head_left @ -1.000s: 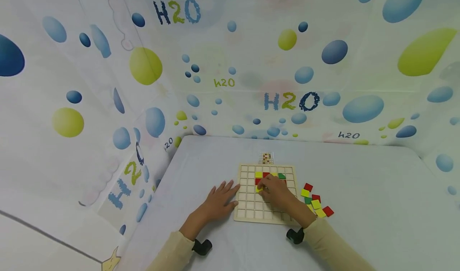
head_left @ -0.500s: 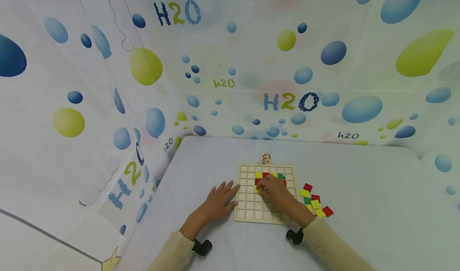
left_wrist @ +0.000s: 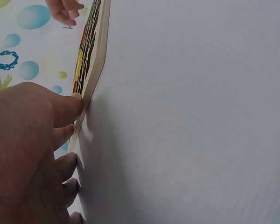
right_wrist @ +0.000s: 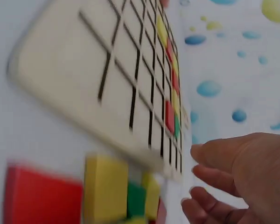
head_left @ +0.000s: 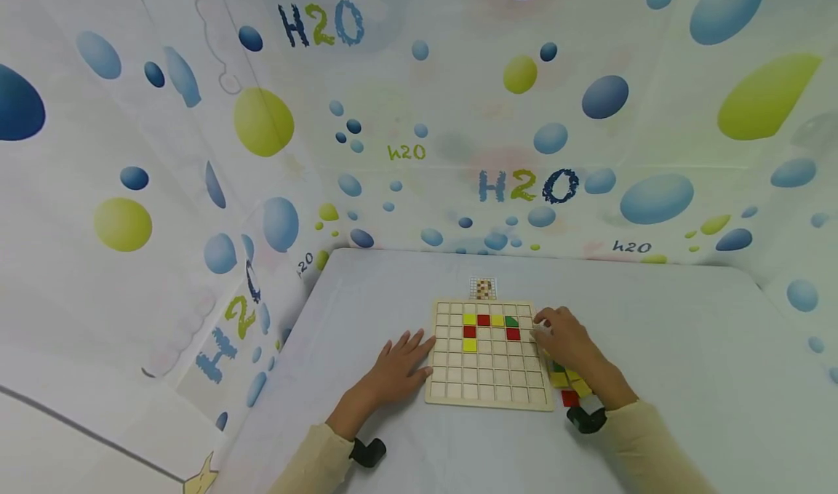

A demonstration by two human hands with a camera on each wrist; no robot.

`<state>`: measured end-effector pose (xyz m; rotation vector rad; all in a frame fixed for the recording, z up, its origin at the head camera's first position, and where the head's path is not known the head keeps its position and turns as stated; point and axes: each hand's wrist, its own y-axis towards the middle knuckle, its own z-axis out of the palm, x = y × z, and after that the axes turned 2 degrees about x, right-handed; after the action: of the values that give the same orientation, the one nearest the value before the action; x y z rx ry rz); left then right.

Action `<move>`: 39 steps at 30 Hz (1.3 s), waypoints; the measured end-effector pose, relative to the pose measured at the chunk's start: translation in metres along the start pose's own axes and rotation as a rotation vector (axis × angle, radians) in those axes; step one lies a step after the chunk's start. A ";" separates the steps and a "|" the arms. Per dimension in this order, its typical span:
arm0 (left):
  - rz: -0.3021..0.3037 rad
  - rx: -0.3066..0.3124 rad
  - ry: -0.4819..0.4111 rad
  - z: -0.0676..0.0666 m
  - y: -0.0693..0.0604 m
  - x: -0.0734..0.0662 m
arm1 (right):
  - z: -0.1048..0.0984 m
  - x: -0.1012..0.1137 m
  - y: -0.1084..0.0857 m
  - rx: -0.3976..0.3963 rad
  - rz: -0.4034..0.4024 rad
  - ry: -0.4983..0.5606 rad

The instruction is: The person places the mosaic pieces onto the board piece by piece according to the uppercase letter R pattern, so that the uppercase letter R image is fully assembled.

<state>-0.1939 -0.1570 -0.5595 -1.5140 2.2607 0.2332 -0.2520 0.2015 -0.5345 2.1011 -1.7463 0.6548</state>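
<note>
A square wooden grid board (head_left: 452, 377) lies on the white table. Several small tiles sit in its upper squares: a red one (head_left: 483, 320), a green one (head_left: 512, 321) with a cut corner and a yellow one (head_left: 469, 345) among them. My left hand (head_left: 399, 367) rests flat with fingers spread, thumb and fingertips touching the board's left edge. Off the board's right edge hovers my right hand (head_left: 572, 345), fingers loosely bent; nothing shows between them in the right wrist view. Beneath its wrist lie loose tiles, including a red tile (head_left: 570, 398), partly hidden by the hand and forearm.
Behind the board lies a small printed card (head_left: 483, 288) with a coloured grid pattern. A white cloth with blue and green dots (head_left: 520, 74) hangs at the back and left. Loose yellow tiles (right_wrist: 105, 186) stand close to the board's right edge.
The right hand has left the yellow tile on the board and moved right, past the board's edge toward the loose tiles. The left hand has stayed in place.
</note>
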 end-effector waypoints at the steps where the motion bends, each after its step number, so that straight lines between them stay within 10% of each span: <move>1: 0.001 0.000 -0.001 0.000 0.000 0.000 | -0.004 -0.007 -0.001 0.010 0.034 -0.007; 7: 0.016 0.004 0.006 0.000 0.000 0.001 | -0.024 -0.034 -0.002 0.113 0.161 -0.019; 39: 0.008 0.002 -0.024 -0.006 -0.004 -0.004 | -0.020 -0.043 0.002 0.053 0.078 0.026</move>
<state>-0.1905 -0.1576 -0.5524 -1.4932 2.2486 0.2503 -0.2634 0.2476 -0.5410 2.0585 -1.8230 0.7552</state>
